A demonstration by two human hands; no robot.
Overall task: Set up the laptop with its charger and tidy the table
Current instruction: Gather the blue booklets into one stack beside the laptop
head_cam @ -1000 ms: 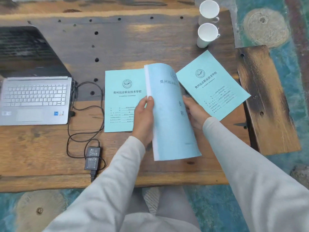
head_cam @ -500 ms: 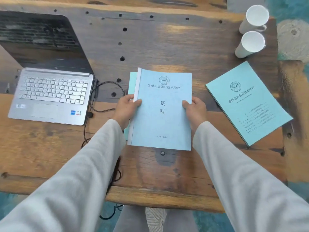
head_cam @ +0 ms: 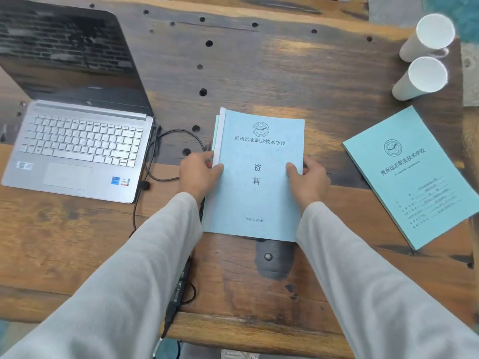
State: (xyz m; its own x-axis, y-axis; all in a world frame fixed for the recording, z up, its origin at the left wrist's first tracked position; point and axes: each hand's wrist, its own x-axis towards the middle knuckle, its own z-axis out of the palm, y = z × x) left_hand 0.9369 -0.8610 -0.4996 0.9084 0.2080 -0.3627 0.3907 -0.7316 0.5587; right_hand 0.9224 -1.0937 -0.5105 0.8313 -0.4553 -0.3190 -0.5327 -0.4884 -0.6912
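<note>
Here both hands bracket a light-blue bound booklet (head_cam: 256, 177) lying mid-table, and the grip reads as squaring work rather than lifting. The left hand (head_cam: 198, 174) pinches the booklet's spine edge, thumb on the cover and fingers curled under or beside it; the right hand (head_cam: 308, 178) pinches the opposite edge the same way. A greener booklet (head_cam: 214, 143) shows as a thin strip along the left side underneath, so the blue one sits on top of it, slightly offset, and the two-sided hold probably serves to line the edges up into one stack.

A third booklet, teal (head_cam: 412, 174), lies askew toward the table's right edge, well apart from the stack; judging by the task, it is the next thing to gather. Two white paper cups (head_cam: 425, 55) stand near the far right corner, touching or nearly so.

The laptop (head_cam: 77, 141) sits open near the table's left edge, its screen dark. A black cable (head_cam: 178, 137) runs into its right side and loops on the wood just left of the stack, down to the charger brick (head_cam: 178, 288) near the front edge, partly hidden by the left sleeve (head_cam: 124, 281). The charger part therefore looks done; the tidying remains.
</note>
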